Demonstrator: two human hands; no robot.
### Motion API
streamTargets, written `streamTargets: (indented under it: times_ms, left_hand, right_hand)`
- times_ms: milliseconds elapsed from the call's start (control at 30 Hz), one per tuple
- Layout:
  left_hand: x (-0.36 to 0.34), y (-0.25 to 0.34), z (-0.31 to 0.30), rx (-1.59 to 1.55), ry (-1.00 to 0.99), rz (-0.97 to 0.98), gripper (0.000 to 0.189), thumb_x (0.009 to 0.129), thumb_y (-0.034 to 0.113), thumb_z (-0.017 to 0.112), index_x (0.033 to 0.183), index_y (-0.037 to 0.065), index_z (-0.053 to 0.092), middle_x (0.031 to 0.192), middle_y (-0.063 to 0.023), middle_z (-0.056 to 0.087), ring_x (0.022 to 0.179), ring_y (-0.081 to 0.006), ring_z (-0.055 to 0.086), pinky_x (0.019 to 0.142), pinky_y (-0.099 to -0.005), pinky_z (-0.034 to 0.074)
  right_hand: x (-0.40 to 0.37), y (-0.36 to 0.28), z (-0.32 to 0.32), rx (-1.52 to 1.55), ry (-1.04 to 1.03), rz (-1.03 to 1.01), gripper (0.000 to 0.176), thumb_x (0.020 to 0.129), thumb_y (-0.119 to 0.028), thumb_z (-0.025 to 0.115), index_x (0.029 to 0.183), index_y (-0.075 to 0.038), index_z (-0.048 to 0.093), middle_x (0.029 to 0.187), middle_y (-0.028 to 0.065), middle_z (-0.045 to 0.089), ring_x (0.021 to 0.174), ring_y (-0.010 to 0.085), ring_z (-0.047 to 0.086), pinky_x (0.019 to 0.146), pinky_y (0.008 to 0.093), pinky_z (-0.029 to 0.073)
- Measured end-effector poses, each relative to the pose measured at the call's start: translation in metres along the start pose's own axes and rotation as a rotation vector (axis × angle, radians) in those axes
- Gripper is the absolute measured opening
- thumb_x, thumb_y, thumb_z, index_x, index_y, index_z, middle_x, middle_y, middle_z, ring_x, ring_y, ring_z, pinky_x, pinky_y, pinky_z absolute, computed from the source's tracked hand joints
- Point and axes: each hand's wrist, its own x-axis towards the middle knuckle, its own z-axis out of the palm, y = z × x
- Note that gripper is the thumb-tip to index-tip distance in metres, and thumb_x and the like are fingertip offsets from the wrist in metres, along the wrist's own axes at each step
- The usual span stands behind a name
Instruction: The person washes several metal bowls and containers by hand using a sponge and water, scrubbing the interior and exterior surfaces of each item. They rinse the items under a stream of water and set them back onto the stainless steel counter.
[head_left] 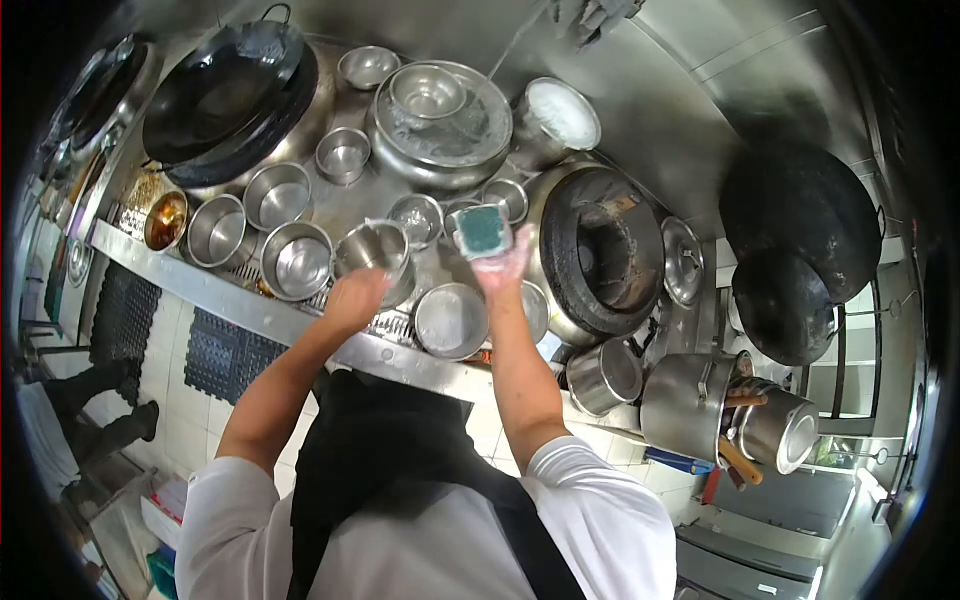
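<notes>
From my remote seat, I see the steel pot [372,243] just beyond my left hand [358,297], fingers bunched, their grip unclear; my farther right hand [505,266] holds the green pad [483,229], thumb out.

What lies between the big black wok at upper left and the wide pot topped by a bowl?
A far bowl and a near bowl lie between the wok and the wide pot, as the head view shows.

Bright | steel glare | fisheye edges, black corners | hands perhaps motion-blurred
</notes>
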Motion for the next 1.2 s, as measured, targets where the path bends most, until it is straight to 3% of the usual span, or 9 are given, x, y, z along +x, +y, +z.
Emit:
streamTargets:
  times_ms: [33,233,333,467,567,667,867,1067,1200]
  left_hand:
    - [-0.007,-0.002,0.001,0.109,-0.094,0.036,0.012,0.088,0.018,0.057,0.088,0.007,0.063,0.082,-0.0114,0.065,0.080,-0.0327,0.064,0.077,-0.0497,0.048]
    - [-0.036,0.007,-0.001,0.214,-0.098,-0.053,0.026,0.079,0.014,0.066,0.105,0.009,0.067,0.118,-0.0143,0.058,0.112,-0.0319,0.054,0.107,-0.0517,0.033]
    - [-0.040,0.026,-0.016,0.097,0.072,-0.307,0.046,0.076,0.013,0.072,0.119,0.005,0.057,0.129,-0.0208,0.048,0.113,-0.0366,0.052,0.098,-0.0491,0.040]
    - [-0.051,0.005,0.002,-0.164,0.185,-0.972,0.056,0.080,0.015,0.073,0.126,0.001,0.045,0.101,-0.0179,0.060,0.082,-0.0315,0.064,0.071,-0.0411,0.050]
    - [-0.039,-0.001,0.010,-0.169,0.239,-1.063,0.052,0.079,0.012,0.074,0.121,0.000,0.046,0.072,-0.0126,0.062,0.067,-0.0294,0.064,0.065,-0.0401,0.050]
    - [-0.029,-0.005,0.022,-0.004,0.212,-0.963,0.051,0.079,0.011,0.073,0.121,0.001,0.045,0.073,-0.0155,0.063,0.067,-0.0333,0.064,0.064,-0.0432,0.050]
    - [-0.001,0.021,-0.004,-0.109,0.248,-0.911,0.038,0.077,0.006,0.064,0.112,0.001,0.050,0.071,-0.0210,0.059,0.069,-0.0411,0.061,0.066,-0.0485,0.047]
    - [0.007,0.031,-0.023,-0.155,0.184,-0.833,0.035,0.076,0.005,0.063,0.109,0.001,0.052,0.069,-0.0192,0.057,0.066,-0.0391,0.060,0.065,-0.0463,0.047]
    - [0.007,0.030,-0.024,-0.089,0.178,-0.800,0.036,0.075,0.005,0.062,0.110,0.001,0.053,0.077,-0.0237,0.062,0.073,-0.0420,0.063,0.068,-0.0482,0.048]
  right_hand:
    - [0.012,-0.020,0.003,-0.004,-0.077,-0.017,0.061,0.086,-0.065,0.055,0.120,-0.015,0.062,0.123,0.0156,0.062,0.118,0.0453,0.054,0.094,0.0659,0.044]
    - [0.135,-0.140,0.043,-0.740,0.067,-0.402,0.075,0.079,0.007,0.050,0.148,-0.017,0.034,0.123,0.0122,0.052,0.102,0.0259,0.060,0.073,0.0359,0.057]
    - [0.200,-0.185,0.053,-1.708,0.102,-0.994,0.077,0.075,0.003,0.060,0.147,-0.005,0.035,0.147,0.0184,0.043,0.129,0.0324,0.049,0.104,0.0417,0.042]
    - [0.261,-0.217,0.061,-2.341,0.357,-0.678,0.062,0.077,-0.020,0.063,0.135,-0.003,0.050,0.128,0.0252,0.058,0.117,0.0413,0.056,0.100,0.0443,0.045]
    - [0.317,-0.234,0.028,-2.419,0.057,-0.467,0.050,0.079,-0.025,0.059,0.123,-0.001,0.059,0.116,0.0256,0.064,0.109,0.0423,0.060,0.095,0.0452,0.048]
    - [0.344,-0.225,0.018,-2.446,0.292,-0.459,0.047,0.077,-0.026,0.064,0.116,0.000,0.064,0.110,0.0253,0.066,0.105,0.0401,0.063,0.091,0.0434,0.049]
    - [0.247,-0.164,0.040,-1.386,0.059,-0.845,0.043,0.074,-0.024,0.075,0.107,0.002,0.067,0.098,0.0150,0.071,0.091,0.0284,0.067,0.086,0.0370,0.050]
    - [0.105,-0.044,-0.021,-1.491,-0.262,0.132,0.020,0.083,-0.018,0.070,0.098,-0.005,0.069,0.085,0.0044,0.070,0.076,0.0135,0.065,0.070,0.0281,0.053]
    - [0.047,0.026,-0.020,-1.164,0.047,0.498,0.024,0.087,-0.017,0.067,0.107,-0.003,0.067,0.086,0.0063,0.069,0.077,0.0129,0.064,0.066,0.0246,0.052]
